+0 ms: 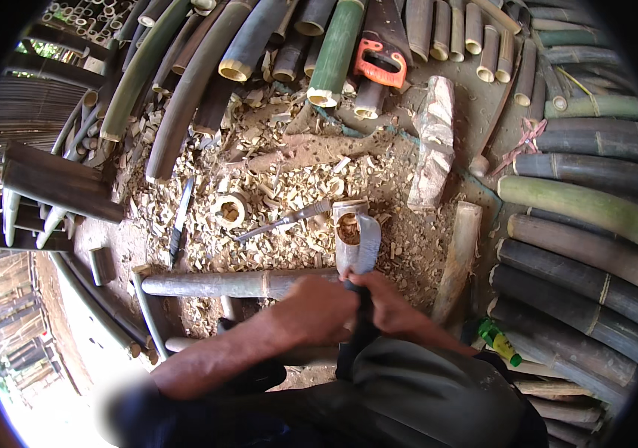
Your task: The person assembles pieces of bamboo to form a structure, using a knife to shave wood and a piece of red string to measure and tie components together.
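Note:
A pale bamboo section (342, 257) with an opening cut in its side stands in front of me, light shavings inside the opening. Against its right side lies the broad, curved blade of a knife (368, 243). My right hand (390, 302) is closed around the base of the knife's black handle, thumb near the blade. Beside it, my left hand (320, 305) is curled closed just below the bamboo section; what its fingers grip is hidden. Just beyond lies a chisel-like tool (289, 219) with a wooden handle, its end close to the bamboo section.
A bamboo bench rail (240, 284) crosses before me. Wood chips surround a bamboo ring (229, 210) and another knife (181, 220). An orange-handled saw (381, 63) rests among far poles. Right are a wooden block (433, 142), stacked bamboo (580, 254) and a green bottle (498, 340).

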Demonstrator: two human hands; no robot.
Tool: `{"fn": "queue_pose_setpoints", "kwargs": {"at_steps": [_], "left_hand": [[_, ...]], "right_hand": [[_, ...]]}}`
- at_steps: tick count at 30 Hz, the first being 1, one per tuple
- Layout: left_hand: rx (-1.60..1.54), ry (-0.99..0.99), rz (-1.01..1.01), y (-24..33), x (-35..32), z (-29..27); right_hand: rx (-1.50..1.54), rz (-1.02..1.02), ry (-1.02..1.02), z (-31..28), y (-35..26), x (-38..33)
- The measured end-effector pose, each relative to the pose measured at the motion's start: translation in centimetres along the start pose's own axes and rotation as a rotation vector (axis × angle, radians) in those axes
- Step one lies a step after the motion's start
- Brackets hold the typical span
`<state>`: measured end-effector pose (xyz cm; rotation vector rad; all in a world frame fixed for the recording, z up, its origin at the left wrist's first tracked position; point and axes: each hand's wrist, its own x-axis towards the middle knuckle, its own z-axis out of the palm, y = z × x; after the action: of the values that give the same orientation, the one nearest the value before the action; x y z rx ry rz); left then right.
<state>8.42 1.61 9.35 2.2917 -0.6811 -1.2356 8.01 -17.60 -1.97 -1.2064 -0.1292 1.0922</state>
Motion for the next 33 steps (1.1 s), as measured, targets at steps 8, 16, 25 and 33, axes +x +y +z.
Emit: {"fn": "queue_pose_setpoints", "kwargs": {"at_steps": [8,16,25,33], "left_hand": [[0.015,0.668,0.130,0.3,15.4,1.9],[-0.557,1.135,0.068,-1.8,15.2,1.2],[-0.719,1.506,0.013,-4.8,13.1,2.6],[-0.425,1.016,-0.591,-16.5,4.6,7.4]], "right_hand": [[-1.252,0.159,0.282,-10.9,-1.9,2.3],[-1.903,-0.372,0.082,-10.2,-8.9,8.0],[-2.431,-0.127,-0.284,-3.5,-10.9,13.6],[-1.435,0.124,0.427,-5.4,-6.6,0.7]]}}
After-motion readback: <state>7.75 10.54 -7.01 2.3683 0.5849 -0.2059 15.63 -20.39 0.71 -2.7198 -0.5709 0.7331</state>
